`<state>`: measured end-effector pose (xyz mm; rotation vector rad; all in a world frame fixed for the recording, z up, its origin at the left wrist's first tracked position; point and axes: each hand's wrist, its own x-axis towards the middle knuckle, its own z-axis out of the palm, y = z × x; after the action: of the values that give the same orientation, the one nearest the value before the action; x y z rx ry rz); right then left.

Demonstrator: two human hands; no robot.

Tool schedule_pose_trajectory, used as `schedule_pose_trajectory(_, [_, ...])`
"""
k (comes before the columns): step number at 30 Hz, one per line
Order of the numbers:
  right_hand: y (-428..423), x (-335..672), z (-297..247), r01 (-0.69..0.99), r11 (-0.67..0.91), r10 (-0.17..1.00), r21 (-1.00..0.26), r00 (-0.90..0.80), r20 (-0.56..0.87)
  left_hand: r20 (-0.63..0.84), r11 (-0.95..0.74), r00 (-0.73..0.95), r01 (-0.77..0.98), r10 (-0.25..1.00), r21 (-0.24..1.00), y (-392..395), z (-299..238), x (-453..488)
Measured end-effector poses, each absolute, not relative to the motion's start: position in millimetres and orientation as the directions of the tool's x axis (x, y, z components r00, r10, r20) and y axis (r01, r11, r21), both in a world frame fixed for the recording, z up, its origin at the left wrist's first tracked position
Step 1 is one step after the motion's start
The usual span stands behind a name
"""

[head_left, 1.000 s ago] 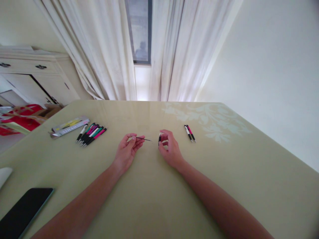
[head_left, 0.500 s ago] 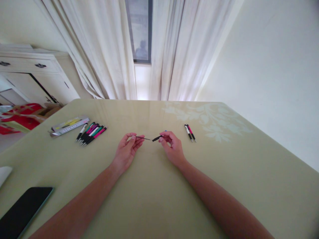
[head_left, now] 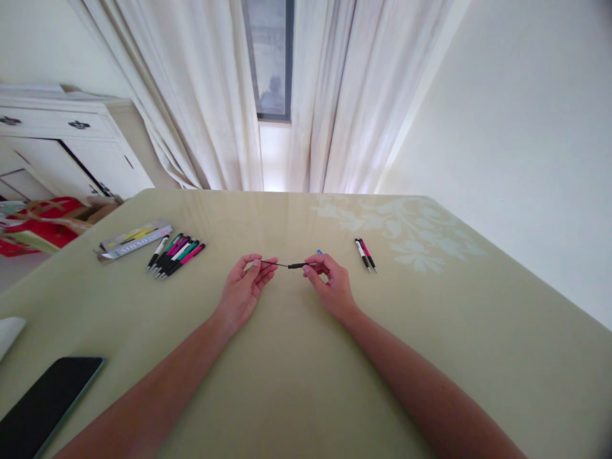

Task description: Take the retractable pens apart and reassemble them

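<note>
Black barrel sits level just above the table, at mid-table, pinched between thumb and fingertips of the right hand. Across from it, the left hand pinches a thin refill, whose tip meets the barrel's open end. Two pens lie near the right hand. A bunch of pens and a packet lie well off to the left.
</note>
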<state>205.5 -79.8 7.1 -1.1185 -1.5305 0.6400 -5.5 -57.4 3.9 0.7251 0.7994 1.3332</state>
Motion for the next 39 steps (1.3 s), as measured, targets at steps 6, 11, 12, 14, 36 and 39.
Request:
schedule_pose_trajectory(6, [-79.0, 203.9, 8.7, 0.358, 0.440, 0.889, -0.824, -0.044, 0.455, -0.086, 0.109, 0.067, -0.547, 0.994, 0.830, -59.0, 7.8, -6.5])
schedule_pose_trajectory(11, [-79.4, 202.5, 11.6, 0.420, 0.482, 0.870, -0.769, -0.133, 0.474, 0.014, 0.038, 0.127, -0.400, 0.992, 0.916, -63.6, 4.1, -3.7])
schedule_pose_trajectory(12, [-80.1, 202.5, 12.6, 0.436, 0.488, 0.869, -0.756, -0.157, 0.470, 0.044, 0.011, 0.144, -0.355, 0.989, 0.935, -64.4, 3.0, -3.2])
schedule_pose_trajectory(14, [-81.7, 202.5, 14.3, 0.471, 0.497, 0.866, -0.729, -0.219, 0.449, 0.084, -0.029, 0.173, -0.303, 0.981, 0.953, -65.3, 0.8, -2.8])
schedule_pose_trajectory(36, [-49.5, 246.4, -12.2, 0.827, 0.153, 0.938, -0.541, 0.050, 0.342, 0.168, -0.177, 0.184, 0.032, 0.968, 0.984, -70.4, 4.5, -2.8])
schedule_pose_trajectory(39, [-53.3, 238.4, -3.4, 0.739, 0.265, 0.934, -0.620, -0.036, 0.356, 0.248, -0.265, 0.155, 0.095, 0.956, 0.960, -69.7, 6.4, -2.7])
